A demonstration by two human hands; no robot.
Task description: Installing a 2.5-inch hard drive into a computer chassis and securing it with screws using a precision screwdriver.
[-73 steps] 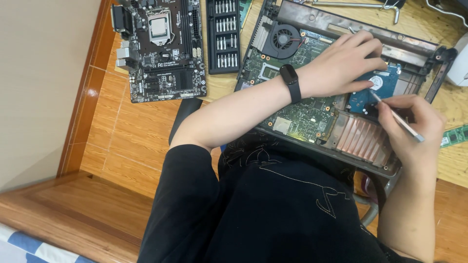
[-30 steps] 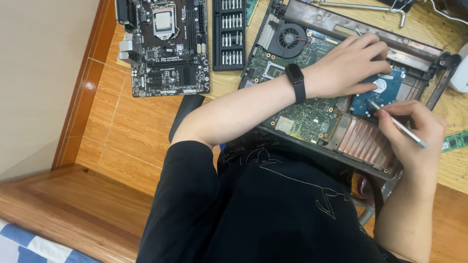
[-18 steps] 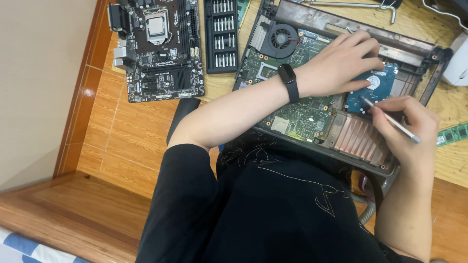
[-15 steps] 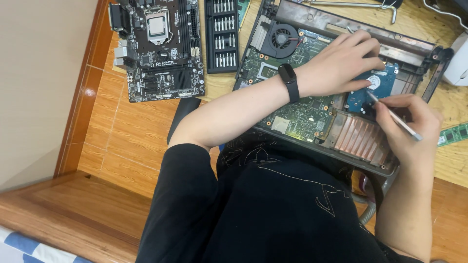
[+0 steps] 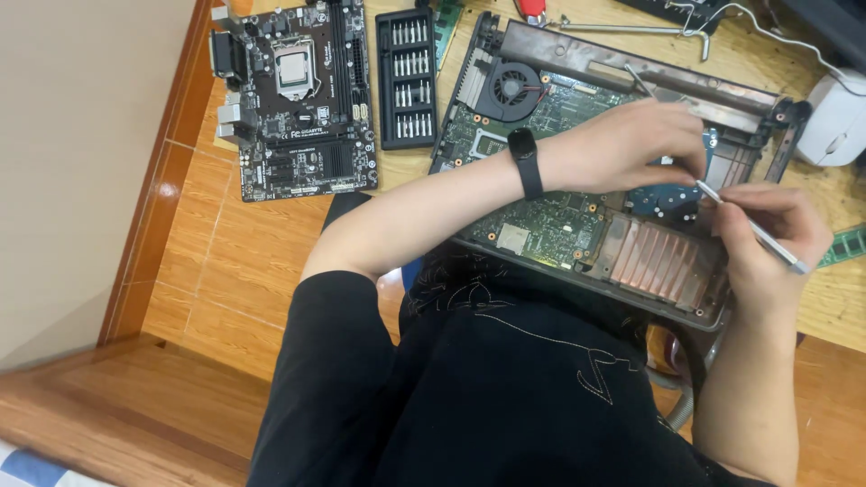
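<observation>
Laptop chassis [image 5: 577,225], opened on the table [image 5: 839,307], is steadied by the left hand [image 5: 631,144] over the hard drive [image 5: 672,194]; the right hand [image 5: 767,243] pinches a slim screwdriver [image 5: 753,230], its grip closed for fine control.

The left hand [image 5: 631,144] has closed up: earlier its fingers lay spread flat over the blue hard drive [image 5: 672,194] in the opened laptop [image 5: 577,216], and now they are drawn together in a pinch just above it, next to the screwdriver [image 5: 749,230] tip. The right hand [image 5: 767,248] has lifted the screwdriver slightly, its tip now meeting the left fingertips instead of resting on the drive.
</observation>
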